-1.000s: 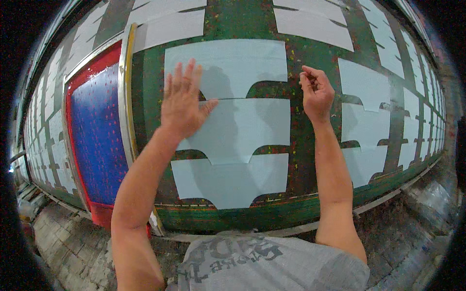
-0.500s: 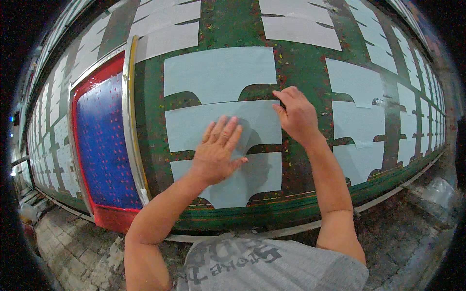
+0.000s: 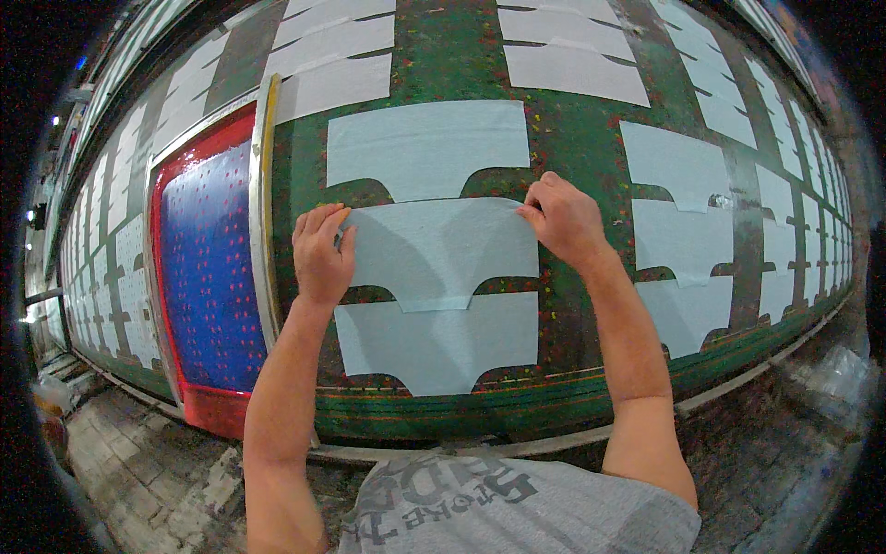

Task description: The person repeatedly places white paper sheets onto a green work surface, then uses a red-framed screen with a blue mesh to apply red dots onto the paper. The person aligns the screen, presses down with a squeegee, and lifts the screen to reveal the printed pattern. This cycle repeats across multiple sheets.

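A light blue cut fabric piece (image 3: 443, 242) lies on the green table (image 3: 443, 65) in front of me, straight along its far edge and curved in at both near corners. My left hand (image 3: 323, 254) pinches its far left corner. At the far right corner my right hand (image 3: 565, 217) is closed, thumb against fingers, on the fabric. A second blue piece (image 3: 429, 143) lies just beyond, its near tab reaching the held piece's far edge. The held piece's own tab overlaps a third blue piece (image 3: 438, 342) nearer to me.
Left of my left arm, a screen printing frame (image 3: 263, 212) with a blue mesh (image 3: 208, 268) and red border rests on the table. More blue pieces (image 3: 683, 231) lie in rows to the right, white pieces (image 3: 577, 65) farther back. A paved floor (image 3: 138, 471) runs along the near edge.
My left hand has gone from lying flat on the middle fabric piece to its far left corner and closed there. My right hand stays at the right corner.
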`<control>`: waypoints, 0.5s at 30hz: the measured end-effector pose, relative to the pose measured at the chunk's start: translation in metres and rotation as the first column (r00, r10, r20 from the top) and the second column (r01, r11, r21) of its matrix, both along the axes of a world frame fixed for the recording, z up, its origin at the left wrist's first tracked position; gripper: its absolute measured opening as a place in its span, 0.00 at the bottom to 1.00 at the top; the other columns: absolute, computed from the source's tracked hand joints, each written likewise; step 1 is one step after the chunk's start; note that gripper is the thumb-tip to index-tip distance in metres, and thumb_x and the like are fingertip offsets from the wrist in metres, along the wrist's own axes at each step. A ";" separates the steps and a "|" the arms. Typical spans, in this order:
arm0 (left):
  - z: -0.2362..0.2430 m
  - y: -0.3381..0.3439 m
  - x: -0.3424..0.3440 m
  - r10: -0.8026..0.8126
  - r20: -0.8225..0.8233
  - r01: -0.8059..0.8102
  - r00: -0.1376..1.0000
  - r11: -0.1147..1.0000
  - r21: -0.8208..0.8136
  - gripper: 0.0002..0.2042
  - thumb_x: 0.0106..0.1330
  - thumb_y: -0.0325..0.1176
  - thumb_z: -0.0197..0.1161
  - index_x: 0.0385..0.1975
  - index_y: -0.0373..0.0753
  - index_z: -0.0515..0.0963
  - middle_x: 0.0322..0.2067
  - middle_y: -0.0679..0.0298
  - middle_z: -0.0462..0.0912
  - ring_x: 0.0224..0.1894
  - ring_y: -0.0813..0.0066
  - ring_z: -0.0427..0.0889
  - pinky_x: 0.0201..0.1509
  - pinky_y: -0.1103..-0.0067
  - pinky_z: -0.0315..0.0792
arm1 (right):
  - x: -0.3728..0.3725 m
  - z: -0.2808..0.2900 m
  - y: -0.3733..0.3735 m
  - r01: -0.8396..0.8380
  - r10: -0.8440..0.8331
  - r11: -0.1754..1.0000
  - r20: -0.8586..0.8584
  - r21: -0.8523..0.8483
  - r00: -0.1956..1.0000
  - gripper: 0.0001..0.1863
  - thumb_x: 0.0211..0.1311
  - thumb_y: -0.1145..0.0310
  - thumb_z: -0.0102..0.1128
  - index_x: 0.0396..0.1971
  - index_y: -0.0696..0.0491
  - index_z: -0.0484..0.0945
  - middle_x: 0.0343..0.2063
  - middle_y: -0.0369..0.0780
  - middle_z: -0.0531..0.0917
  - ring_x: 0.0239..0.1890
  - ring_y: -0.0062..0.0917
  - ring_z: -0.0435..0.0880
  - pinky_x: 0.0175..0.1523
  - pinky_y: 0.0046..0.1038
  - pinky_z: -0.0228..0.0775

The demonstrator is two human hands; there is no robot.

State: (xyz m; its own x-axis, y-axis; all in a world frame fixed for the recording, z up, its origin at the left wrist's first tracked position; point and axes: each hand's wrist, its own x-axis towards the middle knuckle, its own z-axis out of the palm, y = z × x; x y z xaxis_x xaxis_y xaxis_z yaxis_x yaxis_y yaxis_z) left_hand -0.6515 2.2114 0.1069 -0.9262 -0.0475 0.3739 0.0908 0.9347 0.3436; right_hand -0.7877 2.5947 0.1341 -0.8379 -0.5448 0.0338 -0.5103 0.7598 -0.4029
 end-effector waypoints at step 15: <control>-0.003 -0.011 -0.002 0.009 -0.007 -0.009 1.000 0.995 0.098 0.14 0.60 0.26 0.77 0.46 0.37 0.88 0.51 0.58 0.88 0.56 0.54 0.84 0.64 0.63 0.77 | -0.005 -0.008 0.008 -0.003 0.008 0.985 0.033 -0.173 0.999 0.12 0.64 0.59 0.77 0.37 0.49 0.87 0.36 0.39 0.86 0.41 0.40 0.89 0.43 0.41 0.81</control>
